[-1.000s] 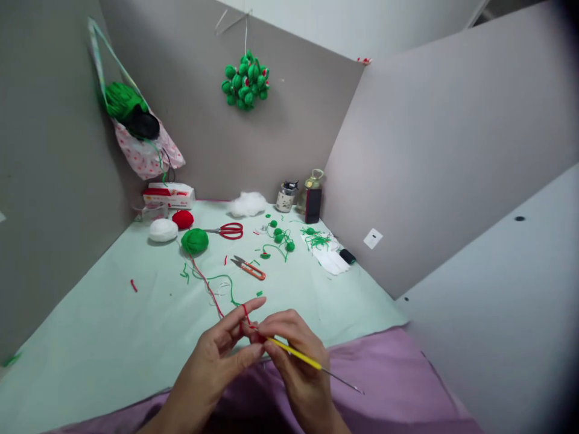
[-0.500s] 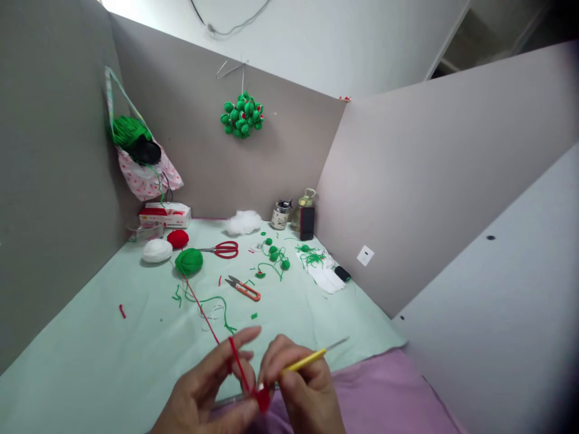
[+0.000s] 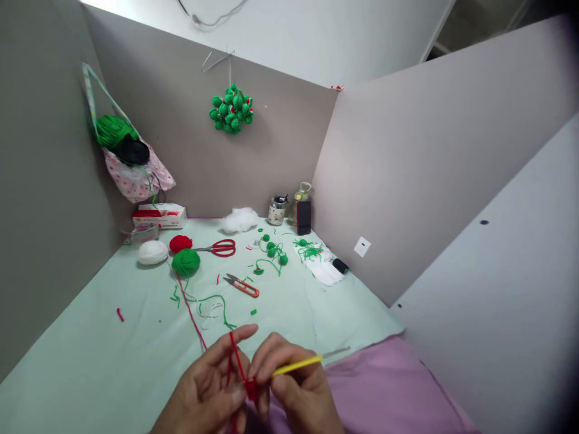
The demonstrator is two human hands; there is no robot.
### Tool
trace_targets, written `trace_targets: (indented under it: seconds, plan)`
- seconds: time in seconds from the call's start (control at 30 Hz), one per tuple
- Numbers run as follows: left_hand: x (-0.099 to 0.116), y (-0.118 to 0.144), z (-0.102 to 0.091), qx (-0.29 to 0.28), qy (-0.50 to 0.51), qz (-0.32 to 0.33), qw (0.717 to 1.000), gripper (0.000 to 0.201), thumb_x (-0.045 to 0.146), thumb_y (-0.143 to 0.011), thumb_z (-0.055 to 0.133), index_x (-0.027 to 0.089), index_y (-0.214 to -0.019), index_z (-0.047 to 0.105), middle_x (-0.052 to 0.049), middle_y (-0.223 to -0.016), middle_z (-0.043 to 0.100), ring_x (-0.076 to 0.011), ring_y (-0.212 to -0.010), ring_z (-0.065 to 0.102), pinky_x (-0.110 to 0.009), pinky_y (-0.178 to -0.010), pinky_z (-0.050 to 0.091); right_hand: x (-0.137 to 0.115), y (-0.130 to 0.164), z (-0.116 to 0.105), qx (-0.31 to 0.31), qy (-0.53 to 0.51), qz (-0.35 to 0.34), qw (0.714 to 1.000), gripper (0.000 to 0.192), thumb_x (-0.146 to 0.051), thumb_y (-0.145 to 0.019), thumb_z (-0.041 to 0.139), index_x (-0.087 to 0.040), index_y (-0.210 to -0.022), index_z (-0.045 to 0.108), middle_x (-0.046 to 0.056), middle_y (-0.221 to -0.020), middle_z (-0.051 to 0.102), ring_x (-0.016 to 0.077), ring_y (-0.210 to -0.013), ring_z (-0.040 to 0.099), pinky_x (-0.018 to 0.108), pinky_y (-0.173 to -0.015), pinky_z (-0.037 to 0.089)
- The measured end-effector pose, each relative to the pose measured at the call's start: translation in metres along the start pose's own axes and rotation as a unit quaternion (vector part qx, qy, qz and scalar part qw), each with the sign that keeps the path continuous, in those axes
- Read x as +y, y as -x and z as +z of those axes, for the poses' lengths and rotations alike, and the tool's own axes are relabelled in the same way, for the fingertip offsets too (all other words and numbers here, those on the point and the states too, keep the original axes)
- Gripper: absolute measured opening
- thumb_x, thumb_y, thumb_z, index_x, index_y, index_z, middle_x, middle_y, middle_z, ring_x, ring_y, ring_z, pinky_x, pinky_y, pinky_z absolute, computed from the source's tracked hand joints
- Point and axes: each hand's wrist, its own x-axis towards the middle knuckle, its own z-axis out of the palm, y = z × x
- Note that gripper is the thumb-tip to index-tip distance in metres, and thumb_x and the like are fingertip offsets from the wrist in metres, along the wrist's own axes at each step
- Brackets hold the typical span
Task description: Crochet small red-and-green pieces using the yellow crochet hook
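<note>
My left hand [image 3: 208, 386] pinches a small red crochet piece [image 3: 251, 389] between thumb and fingers. Red yarn [image 3: 236, 349] runs over its raised index finger down to the piece. In my right hand [image 3: 296, 386] is a crochet hook with a yellow handle [image 3: 296, 365], gripped like a pen; one metal end points right, and the working end meets the red piece, partly hidden by fingers. From there the red strand [image 3: 192, 313] trails back across the cloth, passing beside the green yarn ball [image 3: 186, 262] near the red yarn ball [image 3: 181, 243].
On the pale green cloth [image 3: 90, 361] lie orange thread snips [image 3: 243, 286], red-handled scissors [image 3: 222, 248], a white yarn ball [image 3: 152, 252], small green crocheted balls [image 3: 271, 248], white stuffing [image 3: 239, 220] and yarn scraps. A phone [image 3: 304, 217] leans at the back. Grey panels surround the table.
Both hands have shifted slightly left with the red piece, and the hook's handle is tilted flatter. The red strand on the cloth hangs slacker. The whole view has moved a little.
</note>
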Motion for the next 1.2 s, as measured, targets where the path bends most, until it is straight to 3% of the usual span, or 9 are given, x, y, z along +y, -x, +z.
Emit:
trace_targets:
  seconds: [0.13, 0.2, 0.33, 0.4, 0.57, 0.67, 0.83, 1.07, 1.2]
  plan:
    - [-0.007, -0.010, -0.006, 0.023, -0.009, 0.030, 0.999, 0.075, 0.045, -0.071, 0.091, 0.024, -0.139, 0.067, -0.004, -0.079, 0.071, -0.0165, -0.066, 0.063, -0.025, -0.062, 0.048, 0.009, -0.001, -0.002, 0.039, 0.108, -0.042, 0.992, 0.018, -0.039, -0.095, 0.069, -0.025, -0.097, 0.080, 0.003, -0.086, 0.065, 0.0088, -0.059, 0.061, 0.024, -0.057, 0.052]
    - [-0.011, -0.013, -0.006, 0.073, -0.014, 0.072, 0.995, 0.072, 0.040, -0.071, 0.092, 0.026, -0.138, 0.068, -0.002, -0.081, 0.070, -0.0185, -0.078, 0.065, -0.028, -0.077, 0.053, 0.014, -0.001, -0.002, 0.050, 0.248, -0.113, 0.961, 0.017, -0.031, -0.099, 0.063, -0.024, -0.101, 0.078, 0.004, -0.083, 0.067, 0.0139, -0.068, 0.067, 0.028, -0.063, 0.056]
    - [-0.011, -0.013, -0.002, 0.115, -0.008, 0.088, 0.989, 0.071, 0.037, -0.071, 0.093, 0.025, -0.137, 0.069, 0.001, -0.077, 0.065, -0.0176, -0.082, 0.062, -0.027, -0.084, 0.052, 0.029, -0.001, -0.005, 0.109, 0.529, -0.321, 0.778, 0.031, -0.016, -0.097, 0.061, -0.029, -0.122, 0.074, 0.011, -0.096, 0.076, 0.0213, -0.084, 0.071, 0.034, -0.070, 0.061]
    - [-0.006, -0.011, 0.000, 0.077, 0.030, 0.036, 0.996, 0.067, 0.038, -0.073, 0.092, 0.025, -0.135, 0.070, 0.000, -0.082, 0.066, -0.0170, -0.083, 0.061, -0.026, -0.081, 0.051, 0.032, -0.001, -0.006, 0.090, 0.561, -0.361, 0.740, 0.042, -0.016, -0.094, 0.066, -0.030, -0.133, 0.070, 0.012, -0.104, 0.078, 0.0243, -0.091, 0.073, 0.036, -0.073, 0.063]
    - [0.008, -0.008, 0.003, 0.013, 0.109, -0.047, 0.993, 0.048, 0.030, -0.077, 0.090, 0.025, -0.123, 0.078, 0.000, -0.088, 0.067, -0.0115, -0.077, 0.057, -0.027, -0.089, 0.050, 0.016, -0.006, -0.001, 0.116, 0.331, -0.166, 0.922, 0.022, -0.015, -0.095, 0.066, -0.029, -0.103, 0.081, 0.005, -0.095, 0.079, 0.0181, -0.089, 0.074, 0.030, -0.076, 0.061]
    - [0.012, -0.009, 0.001, 0.004, 0.118, -0.040, 0.992, 0.046, 0.027, -0.077, 0.089, 0.025, -0.122, 0.078, 0.000, -0.089, 0.068, -0.0111, -0.077, 0.057, -0.027, -0.089, 0.049, 0.012, -0.010, -0.003, 0.141, 0.200, -0.076, 0.967, 0.009, -0.027, -0.092, 0.073, -0.025, -0.094, 0.082, 0.003, -0.084, 0.077, 0.0149, -0.074, 0.070, 0.028, -0.071, 0.058]
    - [0.012, -0.010, -0.001, -0.006, 0.112, -0.043, 0.993, 0.045, 0.027, -0.081, 0.086, 0.025, -0.125, 0.076, -0.004, -0.104, 0.073, -0.0140, -0.089, 0.061, -0.026, -0.089, 0.048, 0.017, -0.013, -0.008, 0.157, 0.108, -0.006, 0.982, 0.018, -0.038, -0.088, 0.077, -0.022, -0.091, 0.082, 0.003, -0.074, 0.075, 0.0142, -0.066, 0.065, 0.027, -0.065, 0.056]
    - [0.003, -0.012, 0.003, 0.045, 0.065, 0.015, 0.997, 0.043, 0.030, -0.081, 0.085, 0.027, -0.124, 0.075, 0.001, -0.088, 0.067, -0.0138, -0.083, 0.056, -0.027, -0.087, 0.045, 0.016, -0.005, 0.001, 0.145, 0.288, -0.130, 0.938, 0.019, -0.020, -0.097, 0.066, -0.028, -0.103, 0.081, 0.004, -0.098, 0.078, 0.0167, -0.091, 0.070, 0.029, -0.079, 0.058]
    - [0.002, -0.009, 0.004, 0.087, -0.001, 0.086, 0.993, 0.048, 0.031, -0.083, 0.084, 0.029, -0.129, 0.072, 0.004, -0.081, 0.063, -0.0132, -0.077, 0.051, -0.027, -0.079, 0.042, 0.018, -0.001, 0.002, 0.155, 0.298, -0.129, 0.933, 0.019, -0.019, -0.098, 0.065, -0.029, -0.103, 0.081, 0.004, -0.097, 0.077, 0.0169, -0.092, 0.070, 0.030, -0.081, 0.057]
